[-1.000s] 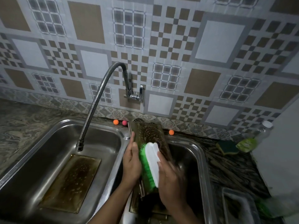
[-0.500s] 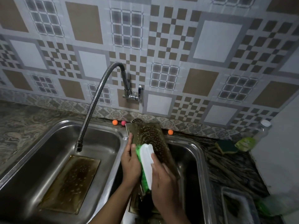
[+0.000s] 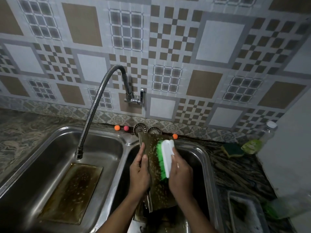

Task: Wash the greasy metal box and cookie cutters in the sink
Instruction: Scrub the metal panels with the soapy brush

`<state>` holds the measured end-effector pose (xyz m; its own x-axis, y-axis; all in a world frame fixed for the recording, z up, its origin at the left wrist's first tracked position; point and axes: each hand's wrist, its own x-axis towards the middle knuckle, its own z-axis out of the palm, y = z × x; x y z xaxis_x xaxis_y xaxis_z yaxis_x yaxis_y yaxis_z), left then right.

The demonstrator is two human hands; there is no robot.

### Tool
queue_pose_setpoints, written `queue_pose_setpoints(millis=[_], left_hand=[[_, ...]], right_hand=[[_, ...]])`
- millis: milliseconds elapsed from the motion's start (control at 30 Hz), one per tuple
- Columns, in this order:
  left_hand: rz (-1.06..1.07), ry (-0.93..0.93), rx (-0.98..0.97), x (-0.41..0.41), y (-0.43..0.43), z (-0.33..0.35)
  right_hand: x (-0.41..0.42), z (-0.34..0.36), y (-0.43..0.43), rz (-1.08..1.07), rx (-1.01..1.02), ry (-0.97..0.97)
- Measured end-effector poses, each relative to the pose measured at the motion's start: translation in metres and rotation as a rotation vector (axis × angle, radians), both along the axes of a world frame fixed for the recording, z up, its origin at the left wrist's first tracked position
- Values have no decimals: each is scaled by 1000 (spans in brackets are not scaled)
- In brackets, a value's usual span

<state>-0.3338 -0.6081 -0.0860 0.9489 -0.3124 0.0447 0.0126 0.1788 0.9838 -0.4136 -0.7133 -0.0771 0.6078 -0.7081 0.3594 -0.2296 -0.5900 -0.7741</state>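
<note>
A greasy, brown-spotted metal box (image 3: 154, 163) stands tilted over the right sink basin (image 3: 204, 158). My left hand (image 3: 139, 174) grips its left edge. My right hand (image 3: 180, 175) is shut on a white scrub brush with green bristles (image 3: 165, 158), pressed against the box's upper face. A second greasy metal panel (image 3: 72, 190) lies flat on the floor of the left basin. More dirty metal sits below the box in the right basin, mostly hidden by my arms. No cookie cutters can be told apart.
A flexible steel faucet (image 3: 94, 106) arcs over the left basin (image 3: 42, 148). Small orange and pink balls (image 3: 117, 127) and two strainers (image 3: 140, 127) line the back ledge. A sponge (image 3: 232, 149) and soap bottle (image 3: 257, 140) lie right; a plastic tray (image 3: 244, 214) sits front right.
The brush has slid up the box face toward its top edge. My left hand keeps its grip on the box's left edge.
</note>
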Motion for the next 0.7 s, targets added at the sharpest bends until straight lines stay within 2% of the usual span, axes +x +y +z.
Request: queue_pose_setpoints(millis=[100, 200, 367, 500, 600, 700], left_hand=[[14, 30, -9, 5, 4, -3], [82, 10, 36, 11, 12, -2], [7, -48, 69, -7, 19, 3], [-123, -90, 71, -24, 14, 7], [-116, -87, 57, -26, 9, 8], [-15, -52, 41, -10, 9, 4]], right_hand=[[4, 8, 23, 123, -139, -3], [-13, -8, 30, 211, -188, -10], [-19, -29, -7, 54, -13, 56], [13, -6, -36, -79, 140, 75], [40, 14, -26, 35, 94, 112], [46, 17, 2, 233, -30, 81]])
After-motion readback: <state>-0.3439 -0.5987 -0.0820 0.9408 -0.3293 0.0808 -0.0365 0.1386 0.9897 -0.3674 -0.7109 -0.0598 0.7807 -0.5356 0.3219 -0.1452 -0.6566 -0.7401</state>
